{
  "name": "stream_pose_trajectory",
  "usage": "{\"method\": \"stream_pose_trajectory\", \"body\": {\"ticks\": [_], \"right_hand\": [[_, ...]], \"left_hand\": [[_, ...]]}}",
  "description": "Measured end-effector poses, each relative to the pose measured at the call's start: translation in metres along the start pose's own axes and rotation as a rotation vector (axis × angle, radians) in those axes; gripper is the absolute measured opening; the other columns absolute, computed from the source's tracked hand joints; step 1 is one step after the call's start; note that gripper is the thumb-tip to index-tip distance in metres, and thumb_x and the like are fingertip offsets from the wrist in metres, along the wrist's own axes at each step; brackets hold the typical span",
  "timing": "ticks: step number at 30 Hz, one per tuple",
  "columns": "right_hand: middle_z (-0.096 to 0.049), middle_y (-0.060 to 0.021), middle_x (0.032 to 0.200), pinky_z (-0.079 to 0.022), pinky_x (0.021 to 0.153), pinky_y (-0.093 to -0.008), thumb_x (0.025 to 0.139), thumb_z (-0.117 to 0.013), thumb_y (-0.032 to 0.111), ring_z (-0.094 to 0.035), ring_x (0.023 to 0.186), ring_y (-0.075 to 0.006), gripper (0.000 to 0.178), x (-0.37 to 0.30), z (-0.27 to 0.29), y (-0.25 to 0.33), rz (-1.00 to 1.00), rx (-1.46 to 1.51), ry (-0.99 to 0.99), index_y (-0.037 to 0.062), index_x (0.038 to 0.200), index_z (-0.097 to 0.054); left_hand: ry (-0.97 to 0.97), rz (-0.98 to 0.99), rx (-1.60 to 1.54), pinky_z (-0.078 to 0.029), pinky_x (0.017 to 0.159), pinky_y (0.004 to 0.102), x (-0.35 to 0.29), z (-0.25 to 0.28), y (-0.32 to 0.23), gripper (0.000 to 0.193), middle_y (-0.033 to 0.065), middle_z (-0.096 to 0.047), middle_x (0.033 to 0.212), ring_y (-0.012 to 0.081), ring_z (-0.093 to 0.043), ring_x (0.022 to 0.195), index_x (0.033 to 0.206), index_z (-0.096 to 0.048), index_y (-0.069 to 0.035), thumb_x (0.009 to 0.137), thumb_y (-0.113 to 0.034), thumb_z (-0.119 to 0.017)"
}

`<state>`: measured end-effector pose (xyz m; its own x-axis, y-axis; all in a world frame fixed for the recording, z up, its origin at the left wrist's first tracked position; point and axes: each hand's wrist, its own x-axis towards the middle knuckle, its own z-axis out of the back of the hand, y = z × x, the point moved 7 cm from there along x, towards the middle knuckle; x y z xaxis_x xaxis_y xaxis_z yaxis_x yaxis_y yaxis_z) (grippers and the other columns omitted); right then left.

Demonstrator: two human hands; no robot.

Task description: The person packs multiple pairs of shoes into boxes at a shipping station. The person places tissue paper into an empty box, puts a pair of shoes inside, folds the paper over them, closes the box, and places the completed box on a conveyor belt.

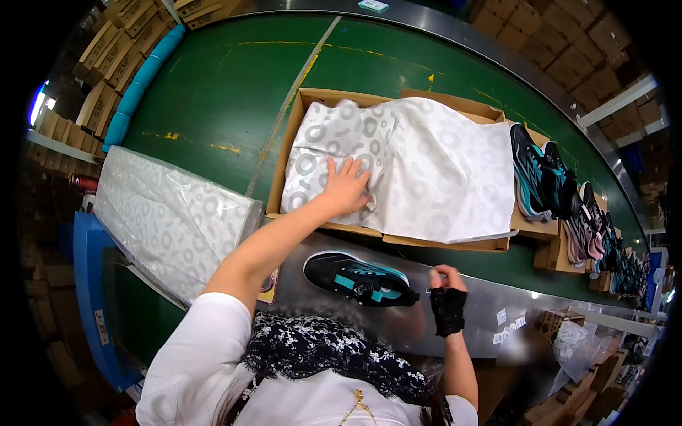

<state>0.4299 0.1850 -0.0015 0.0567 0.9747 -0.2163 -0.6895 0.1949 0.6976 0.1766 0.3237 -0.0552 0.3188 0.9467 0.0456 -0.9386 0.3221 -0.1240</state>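
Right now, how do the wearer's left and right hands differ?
Covering: the left hand is bare; the right hand wears a black fingerless glove.
Pose: the left hand has its fingers spread; the right hand's fingers are curled.
Place: the left hand is on the patterned paper; the right hand is off it, beside the black and teal shoe.
Shared: exposed fingers on both.
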Motion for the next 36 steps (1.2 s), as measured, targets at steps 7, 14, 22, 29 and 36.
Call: {"method": "stream_pose_trajectory", "body": {"ticks": [7,14,22,29,36], "right_hand": [[-0.046,-0.0127,0.118,-0.042,0.07,-0.0232,0.068,-0.07,0.023,-0.048,0.076,-0.0103,0.091,-0.04,-0.084,-0.025,-0.102,0.717,0.809,0.0141,0.139,-0.013],[-0.053,-0.0084,0.108,-0.042,0.067,-0.0234,0.074,-0.063,0.029,-0.051,0.075,-0.0078,0.07,-0.061,-0.117,0.005,-0.172,0.638,1.034,0.0065,0.132,-0.03],[-0.053,0.0028,0.056,-0.03,0.035,-0.0167,0.08,-0.055,0.026,-0.043,0.042,-0.0021,0.033,-0.041,-0.097,0.053,-0.212,0.61,1.053,0.0104,0.108,-0.055],[-0.056,-0.0011,0.061,-0.032,0.034,-0.0166,0.081,-0.052,0.021,-0.044,0.041,-0.0027,0.027,-0.04,-0.074,0.074,0.005,0.802,0.991,0.006,0.103,-0.054],[-0.056,-0.0041,0.063,-0.033,0.035,-0.0184,0.081,-0.051,0.024,-0.041,0.039,-0.0048,0.027,-0.041,-0.065,0.072,-0.178,0.981,0.969,0.0034,0.099,-0.054]], "left_hand": [[0.104,-0.281,-0.724,-0.044,0.073,0.0366,-0.108,0.077,-0.039,0.069,0.0149,-0.054,0.094,0.0297,-0.055,0.086,0.103,-0.052,0.0,0.056,-0.045,-0.075],[0.459,-0.171,-0.893,-0.015,0.103,0.0452,-0.174,0.055,-0.051,0.116,0.0221,-0.022,0.136,0.0331,-0.021,0.127,0.134,-0.017,-0.002,0.049,-0.055,-0.074],[0.303,0.028,-1.136,-0.038,0.089,0.0292,-0.166,0.087,-0.036,0.082,0.0115,-0.054,0.109,0.0201,-0.051,0.101,0.116,-0.044,-0.004,0.048,-0.028,-0.083],[0.225,0.225,-1.392,-0.038,0.09,0.0283,-0.171,0.138,-0.041,0.083,0.0071,-0.055,0.106,0.0142,-0.05,0.099,0.114,-0.045,0.002,0.047,-0.026,-0.085],[0.15,0.212,-1.397,-0.039,0.086,0.0252,-0.165,0.151,-0.042,0.077,0.0049,-0.056,0.102,0.0115,-0.05,0.094,0.112,-0.046,0.002,0.049,-0.019,-0.084]]}}
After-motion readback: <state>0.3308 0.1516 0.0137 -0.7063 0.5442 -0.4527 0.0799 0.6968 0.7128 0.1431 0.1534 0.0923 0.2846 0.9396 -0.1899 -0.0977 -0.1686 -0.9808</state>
